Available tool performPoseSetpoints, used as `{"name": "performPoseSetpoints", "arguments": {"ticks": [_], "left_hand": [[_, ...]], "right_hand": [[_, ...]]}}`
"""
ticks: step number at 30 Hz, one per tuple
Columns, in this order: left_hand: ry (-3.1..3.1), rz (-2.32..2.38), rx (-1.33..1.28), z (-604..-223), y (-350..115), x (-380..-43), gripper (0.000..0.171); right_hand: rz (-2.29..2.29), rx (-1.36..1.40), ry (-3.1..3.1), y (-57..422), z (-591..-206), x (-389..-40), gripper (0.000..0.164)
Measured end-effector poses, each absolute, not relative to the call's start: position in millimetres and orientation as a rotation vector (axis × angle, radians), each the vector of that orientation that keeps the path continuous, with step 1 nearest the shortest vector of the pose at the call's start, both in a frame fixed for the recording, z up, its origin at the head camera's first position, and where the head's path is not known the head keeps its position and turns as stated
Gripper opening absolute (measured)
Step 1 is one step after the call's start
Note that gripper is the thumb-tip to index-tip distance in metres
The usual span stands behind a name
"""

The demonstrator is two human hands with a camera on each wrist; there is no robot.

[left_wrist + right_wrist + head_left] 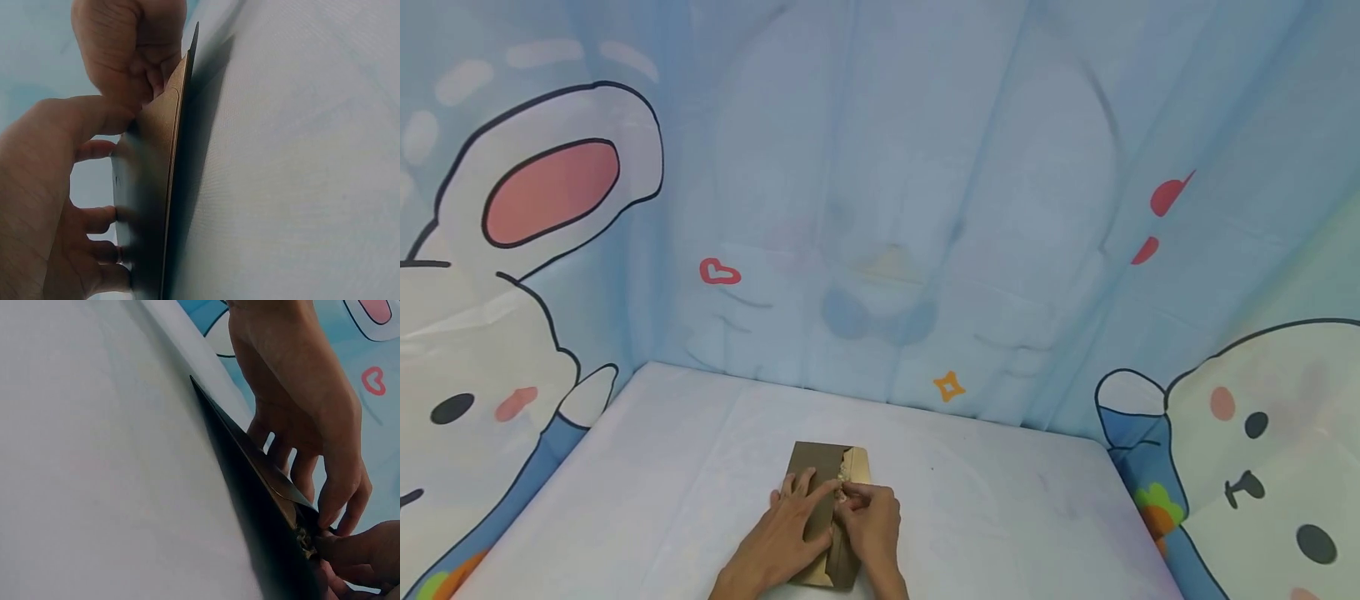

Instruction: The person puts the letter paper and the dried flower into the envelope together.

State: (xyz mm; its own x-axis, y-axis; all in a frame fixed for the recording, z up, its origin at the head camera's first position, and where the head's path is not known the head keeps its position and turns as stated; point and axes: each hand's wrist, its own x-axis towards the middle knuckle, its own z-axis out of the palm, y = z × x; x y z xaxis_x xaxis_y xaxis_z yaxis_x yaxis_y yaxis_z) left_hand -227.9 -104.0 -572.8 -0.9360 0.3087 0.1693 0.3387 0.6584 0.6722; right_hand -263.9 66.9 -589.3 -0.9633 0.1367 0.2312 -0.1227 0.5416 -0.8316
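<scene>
A flat brown envelope (817,457) with a gold-toned flap (859,467) lies upright-wise on the white table, slightly lifted along one side in the left wrist view. Gold patterned trim (843,468) runs along the flap's edge. My left hand (786,529) spreads over the envelope, its fingertips pressing on the brown face and its index finger reaching the trim. From the right, my right hand (874,523) pinches the flap's edge between thumb and fingers, right beside the left index fingertip. Its fingers partly hide the pinched spot.
The white cloth-covered table (1000,517) extends around the envelope on both sides. A light blue curtain (895,167) with cartoon animals hangs behind the table and along its left and right sides.
</scene>
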Motion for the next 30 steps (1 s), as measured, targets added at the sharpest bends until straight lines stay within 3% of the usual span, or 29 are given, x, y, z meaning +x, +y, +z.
{"name": "performPoseSetpoints", "arguments": {"ticks": [3,7,13,21,26,30], "left_hand": [[-2.828,-1.161,-0.571,-574,-102,-228,0.062],[-2.831,-1.178,-0.604,-576,-99,-231,0.061],[-2.832,-1.233,-0.675,-583,-102,-236,0.062],[-2.888,-1.25,-0.697,-588,-125,-240,0.069],[-2.87,-1.236,-0.622,-584,-129,-247,0.062],[-2.785,-1.055,-0.513,-575,-132,-244,0.059]], "right_hand": [[1.296,-0.006,-2.554,73,-612,-278,0.034],[1.19,-0.007,-2.602,78,-627,-289,0.037],[1.326,0.043,-2.593,80,-596,-269,0.032],[1.19,-0.205,-2.638,90,-566,-263,0.035],[0.949,-0.242,-2.628,108,-549,-270,0.043],[0.776,-0.075,-2.67,127,-539,-267,0.058]]}}
